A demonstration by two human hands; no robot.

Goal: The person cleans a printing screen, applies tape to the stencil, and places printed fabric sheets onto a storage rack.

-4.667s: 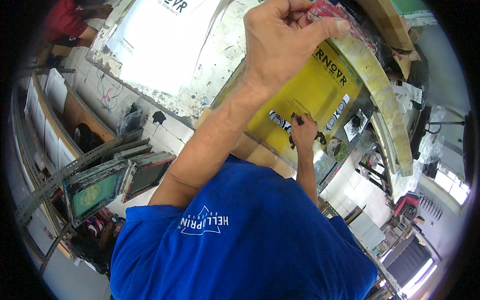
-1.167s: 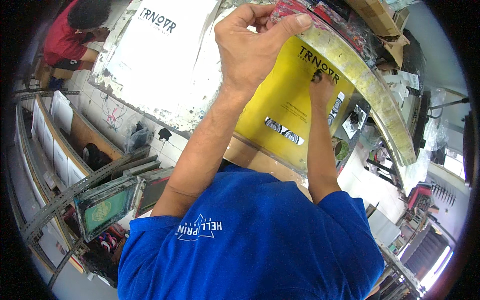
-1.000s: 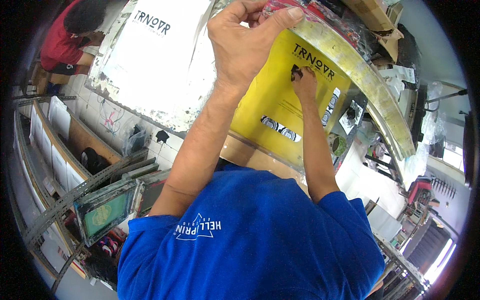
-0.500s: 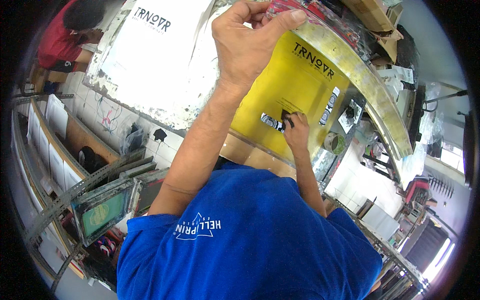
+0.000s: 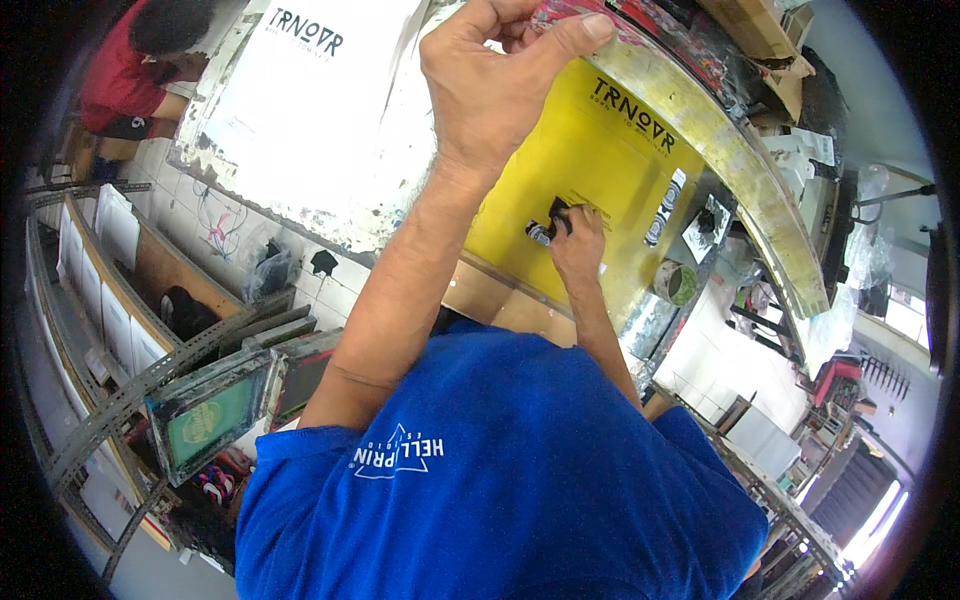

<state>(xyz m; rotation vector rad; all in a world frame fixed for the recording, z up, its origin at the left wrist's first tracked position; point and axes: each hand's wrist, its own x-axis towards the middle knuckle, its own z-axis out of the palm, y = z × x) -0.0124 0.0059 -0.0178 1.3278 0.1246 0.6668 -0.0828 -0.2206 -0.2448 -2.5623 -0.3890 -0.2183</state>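
Observation:
At the top, my left hand [image 5: 490,90] is closed on the near corner of a long, paint-smeared frame [image 5: 755,180], its thumb laid over the edge. The frame is raised and tilted over a yellow sheet [image 5: 600,150] with black lettering and black-and-white patches. Low on that sheet, my right hand [image 5: 580,245] presses a small black cloth [image 5: 558,212] with bent fingers. The cloth lies beside the left patterned patch [image 5: 538,233], partly covering it. A second patch [image 5: 664,210] shows farther right.
On the left, a white printed sheet [image 5: 300,110] lies on a paint-flecked table. A round tub [image 5: 674,284] with green inside stands right of the yellow sheet. Framed screens [image 5: 205,420] lean in a rack at lower left. A person in red [image 5: 125,85] sits at upper left.
My right hand and the black cloth have slid slightly left and up across the yellow sheet, over part of the left patch. My left hand keeps its hold on the frame.

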